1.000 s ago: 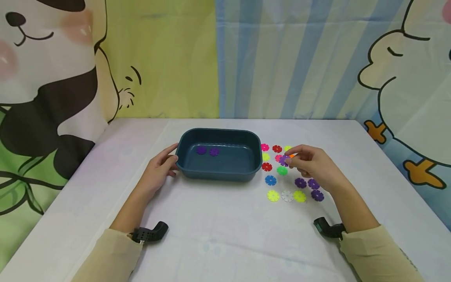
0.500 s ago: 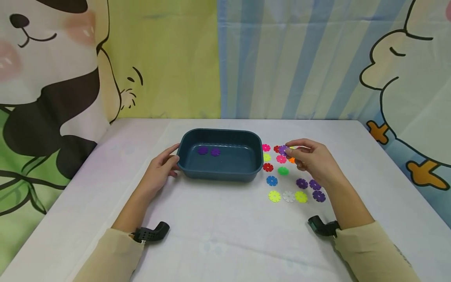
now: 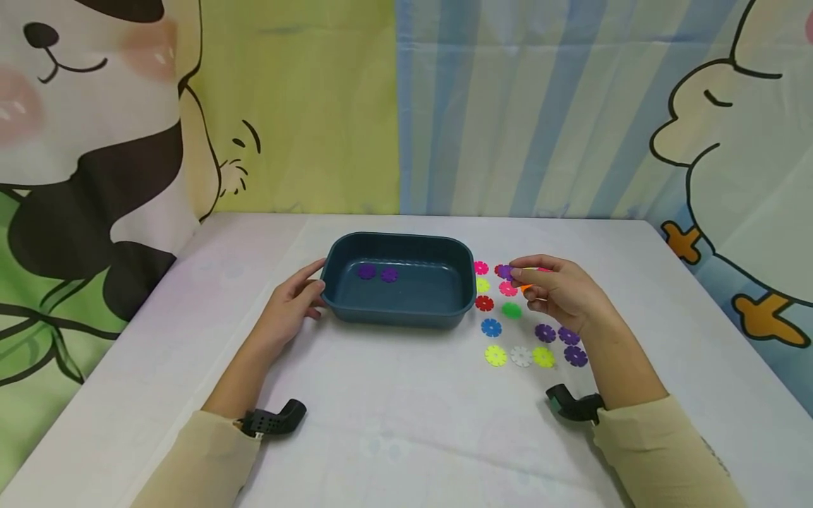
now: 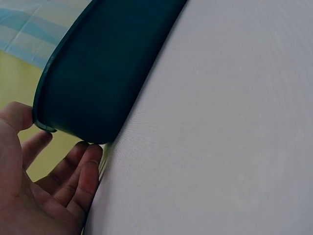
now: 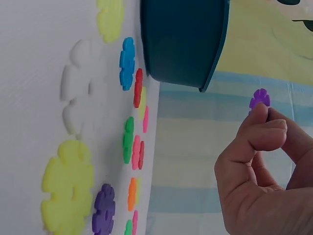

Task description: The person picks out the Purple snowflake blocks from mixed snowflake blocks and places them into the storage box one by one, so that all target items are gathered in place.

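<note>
A dark teal plastic basin (image 3: 400,315) stands on the white table. Inside it lie two purple flower-shaped discs (image 3: 389,274). My left hand (image 3: 284,310) holds the basin's left end, thumb and fingers against its rim and side; the left wrist view shows the fingertips (image 4: 93,152) at the basin's lower edge. Above the loose pieces, to the right of the basin, my right hand (image 3: 565,293) pinches another purple flower-shaped disc (image 5: 260,97) between thumb and index finger. That piece is raised off the table, partly hidden by the fingertips.
Several flower-shaped discs lie flat right of the basin: blue (image 3: 491,327), green (image 3: 511,310), red (image 3: 485,303), yellow (image 3: 496,355), white (image 3: 521,356) and purple (image 3: 575,355) among them. Some are partly covered by the right hand. Printed curtains hang behind the table.
My right hand has lifted the pinched purple disc away from the pieces on the table and moved slightly left towards the basin. The left hand keeps its place on the basin.
</note>
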A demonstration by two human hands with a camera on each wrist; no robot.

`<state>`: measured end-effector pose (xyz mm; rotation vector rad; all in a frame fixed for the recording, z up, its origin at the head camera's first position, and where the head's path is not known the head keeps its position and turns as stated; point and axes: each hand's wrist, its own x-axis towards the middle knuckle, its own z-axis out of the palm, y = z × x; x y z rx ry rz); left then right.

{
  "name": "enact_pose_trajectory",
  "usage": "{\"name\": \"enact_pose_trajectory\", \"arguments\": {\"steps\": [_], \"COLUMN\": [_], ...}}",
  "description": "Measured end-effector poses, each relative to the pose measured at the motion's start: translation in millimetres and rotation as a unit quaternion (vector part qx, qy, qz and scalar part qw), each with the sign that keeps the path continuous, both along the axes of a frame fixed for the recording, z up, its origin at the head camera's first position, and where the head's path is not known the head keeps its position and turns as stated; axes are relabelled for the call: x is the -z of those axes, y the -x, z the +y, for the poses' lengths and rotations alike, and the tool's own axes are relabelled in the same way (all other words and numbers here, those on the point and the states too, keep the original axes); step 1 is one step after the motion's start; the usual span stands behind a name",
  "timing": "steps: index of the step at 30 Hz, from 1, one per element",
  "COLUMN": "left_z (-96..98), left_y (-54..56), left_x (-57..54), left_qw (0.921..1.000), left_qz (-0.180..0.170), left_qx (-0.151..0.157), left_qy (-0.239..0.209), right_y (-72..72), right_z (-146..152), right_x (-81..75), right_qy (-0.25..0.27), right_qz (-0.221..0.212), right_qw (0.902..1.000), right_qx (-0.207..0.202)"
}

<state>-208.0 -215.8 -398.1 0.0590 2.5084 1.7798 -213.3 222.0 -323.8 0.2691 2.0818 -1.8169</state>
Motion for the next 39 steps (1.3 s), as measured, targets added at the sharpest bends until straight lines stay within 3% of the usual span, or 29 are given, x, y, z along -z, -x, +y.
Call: {"name": "enact_pose_trajectory", "arguments": {"steps": [5, 17, 29, 39], "left_z": [-0.3, -0.3, -1.2, -0.3], "left_y": [0.4, -0.3, -0.2, -0.7], "left_x": [1.1, 0.2, 1.1, -0.1], "left_qw": [1.0000, 1.0000, 1.0000, 1.0000], "left_qz": [0.001, 0.007, 0.004, 0.006], "left_qx": [-0.002, 0.000, -0.002, -0.001], "left_qy": [0.001, 0.002, 0.004, 0.004], "right_y": [0.8, 5.2, 13.8, 19.8], "right_z": [-3.1, -17.3, -33.7, -46.6], "right_x": [-0.7, -4.1, -0.4, -1.0], "right_qy": [0.006, -0.006, -0.002, 0.005], "right_qz": [-0.014, 0.002, 0.053, 0.069], "right_qw": [0.9999, 1.0000, 0.9986, 0.9975], "right_qx": [-0.006, -0.006, 0.006, 0.014]}}
